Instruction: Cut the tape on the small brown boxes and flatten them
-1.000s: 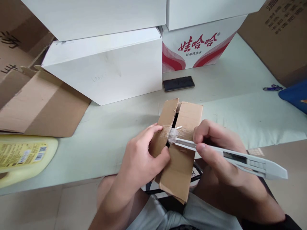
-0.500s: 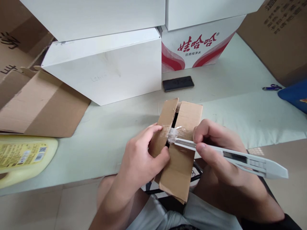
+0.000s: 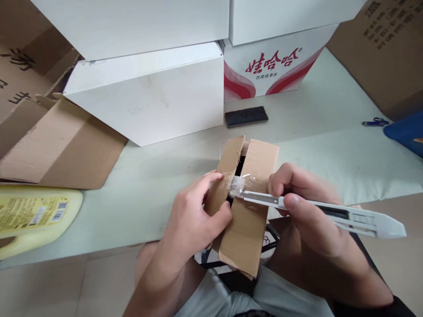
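A small brown cardboard box [image 3: 246, 229] is tilted at the table's front edge, above my lap. Its two top flaps stand slightly apart, with a dark gap between them. Crumpled clear tape [image 3: 237, 186] bridges the gap near the middle. My left hand [image 3: 200, 215] grips the box's left side, thumb by the gap and fingers over the left flap. In my right hand [image 3: 307, 207] is a white utility knife [image 3: 350, 216], held between thumb and curled fingers. Its tip end touches or lies right beside the tape; the very tip is hidden there.
A black phone [image 3: 246, 117] lies behind the box, before stacked white cartons [image 3: 178, 97]. An opened cardboard carton [image 3: 79, 145] and a yellow jug [image 3: 39, 220] are at left. Purple-handled scissors [image 3: 375, 122] and a blue object [image 3: 405, 130] sit at right.
My right hand and the knife have shifted slightly right, and the knife's rear end has risen a little. My left hand and the box stay nearly still.
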Demonstrator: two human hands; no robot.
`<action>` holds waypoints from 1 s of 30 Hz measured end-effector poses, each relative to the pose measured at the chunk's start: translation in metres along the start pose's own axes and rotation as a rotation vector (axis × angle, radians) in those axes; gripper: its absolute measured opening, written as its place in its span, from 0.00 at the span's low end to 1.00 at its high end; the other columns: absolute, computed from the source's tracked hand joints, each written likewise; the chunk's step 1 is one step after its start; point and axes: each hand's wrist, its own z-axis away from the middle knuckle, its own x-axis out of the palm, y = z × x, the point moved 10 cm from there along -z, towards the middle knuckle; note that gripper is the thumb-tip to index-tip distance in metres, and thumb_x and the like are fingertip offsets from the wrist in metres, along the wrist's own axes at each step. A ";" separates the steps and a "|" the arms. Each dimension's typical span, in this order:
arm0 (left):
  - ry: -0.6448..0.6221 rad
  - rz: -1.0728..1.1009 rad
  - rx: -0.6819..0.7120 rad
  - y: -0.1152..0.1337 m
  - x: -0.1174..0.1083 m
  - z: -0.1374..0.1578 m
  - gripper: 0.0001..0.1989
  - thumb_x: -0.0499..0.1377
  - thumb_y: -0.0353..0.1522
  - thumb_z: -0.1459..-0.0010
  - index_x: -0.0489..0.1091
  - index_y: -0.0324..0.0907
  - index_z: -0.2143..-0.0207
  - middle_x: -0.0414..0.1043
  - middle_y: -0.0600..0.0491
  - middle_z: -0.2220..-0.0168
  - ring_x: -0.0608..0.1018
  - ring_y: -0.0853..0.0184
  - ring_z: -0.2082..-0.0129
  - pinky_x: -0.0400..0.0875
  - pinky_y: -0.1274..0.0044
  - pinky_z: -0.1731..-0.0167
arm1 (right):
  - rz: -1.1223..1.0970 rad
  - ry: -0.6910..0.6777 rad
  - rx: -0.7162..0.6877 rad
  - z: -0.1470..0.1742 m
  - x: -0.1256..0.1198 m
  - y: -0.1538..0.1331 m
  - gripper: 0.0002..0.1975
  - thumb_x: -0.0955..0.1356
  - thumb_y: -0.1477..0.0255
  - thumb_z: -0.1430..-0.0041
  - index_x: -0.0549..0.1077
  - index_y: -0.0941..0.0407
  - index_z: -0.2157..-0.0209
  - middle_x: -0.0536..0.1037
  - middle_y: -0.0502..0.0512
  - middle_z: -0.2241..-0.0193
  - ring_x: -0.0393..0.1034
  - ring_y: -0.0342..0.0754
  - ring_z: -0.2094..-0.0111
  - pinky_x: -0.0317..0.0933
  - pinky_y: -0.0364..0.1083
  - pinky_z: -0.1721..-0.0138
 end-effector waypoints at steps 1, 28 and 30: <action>-0.001 0.005 -0.006 0.000 0.000 0.000 0.24 0.60 0.34 0.46 0.73 0.43 0.45 0.81 0.47 0.47 0.85 0.59 0.61 0.81 0.73 0.67 | -0.033 0.004 0.023 0.001 0.000 0.003 0.16 0.63 0.58 0.32 0.63 0.53 0.71 0.62 0.46 0.81 0.55 0.42 0.80 0.51 0.44 0.79; -0.006 0.569 -0.212 -0.082 -0.044 -0.033 0.32 0.63 0.31 0.56 0.70 0.43 0.44 0.80 0.49 0.53 0.83 0.57 0.58 0.78 0.74 0.65 | -0.080 0.769 -0.192 -0.021 -0.065 0.081 0.18 0.63 0.49 0.31 0.60 0.49 0.58 0.81 0.49 0.69 0.80 0.49 0.66 0.71 0.52 0.59; 0.083 0.633 -0.242 -0.094 -0.048 -0.037 0.38 0.62 0.30 0.58 0.67 0.44 0.40 0.81 0.51 0.56 0.82 0.61 0.65 0.75 0.77 0.70 | -0.035 0.774 -0.170 -0.023 -0.066 0.094 0.17 0.63 0.50 0.31 0.60 0.49 0.58 0.82 0.52 0.65 0.81 0.50 0.61 0.71 0.53 0.55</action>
